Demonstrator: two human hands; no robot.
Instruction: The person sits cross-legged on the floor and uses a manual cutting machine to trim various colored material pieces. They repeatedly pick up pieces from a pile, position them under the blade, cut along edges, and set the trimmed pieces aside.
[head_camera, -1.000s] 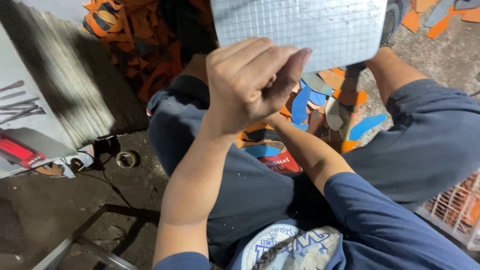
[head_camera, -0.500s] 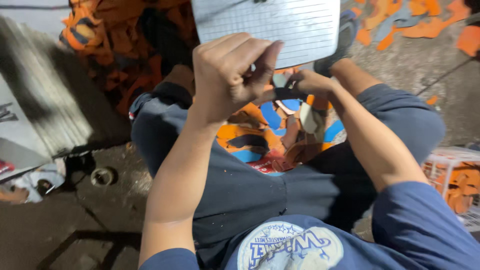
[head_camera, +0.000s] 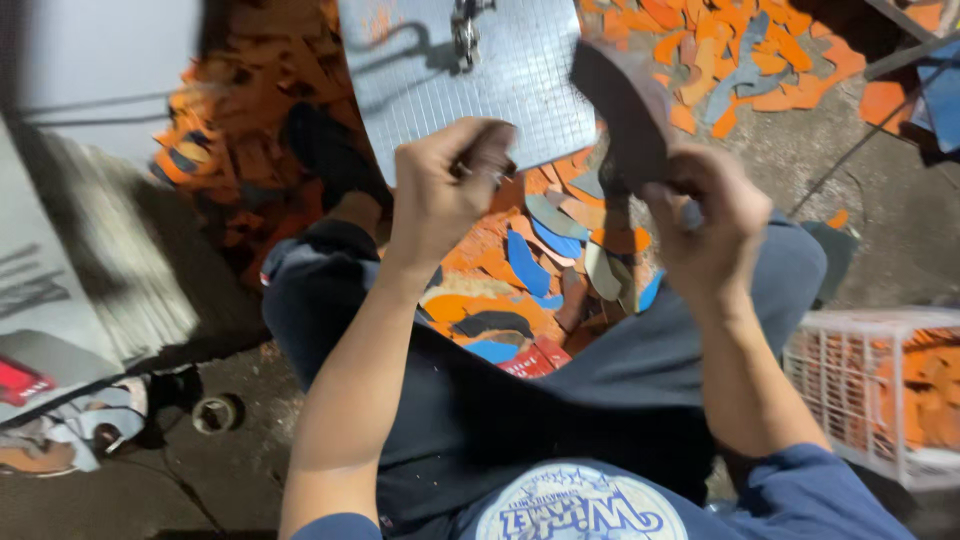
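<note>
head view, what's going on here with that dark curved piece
A seated person holds a dark curved sole-shaped piece up in the right hand. The left hand is clenched around a small metal tool beside it. Orange and blue cut scraps litter the floor between the legs, below a grey gridded board.

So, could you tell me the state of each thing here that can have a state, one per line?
left hand: raised, closed around a small tool; what kind, too blurred to tell
right hand: raised, gripping the dark curved piece
dark curved piece: held up, off the ground
gridded grey board: lying flat, lit
white plastic basket: upright, holding orange pieces
orange and blue offcuts: scattered loose on the ground
</note>
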